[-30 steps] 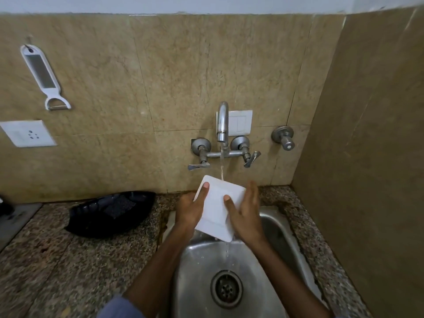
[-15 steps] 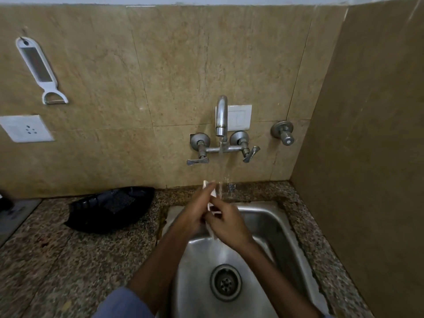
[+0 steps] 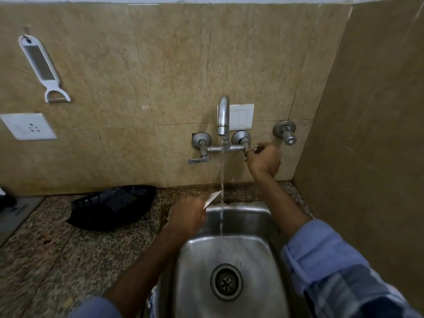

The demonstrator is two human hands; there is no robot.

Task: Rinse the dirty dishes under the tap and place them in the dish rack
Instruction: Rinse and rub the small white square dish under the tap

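Note:
A thin stream of water falls from the wall tap (image 3: 223,118) into the steel sink (image 3: 231,269). My left hand (image 3: 188,216) grips a white square plate (image 3: 211,199) edge-on at the sink's back left corner; only a white sliver shows beside the stream. My right hand (image 3: 263,160) is up at the wall, closed on the tap's right lever handle (image 3: 251,149). The left lever handle (image 3: 199,159) hangs free.
A black dish rack (image 3: 112,208) lies on the speckled granite counter (image 3: 57,253) left of the sink. A white peeler (image 3: 42,68) and a socket (image 3: 28,126) are on the tiled wall. A side wall (image 3: 367,157) closes in on the right. Another valve (image 3: 285,131) sticks out there.
My right hand let go of the plate and rose to the tap's right handle. My left hand moved the plate to the left, edge-on, out of the stream.

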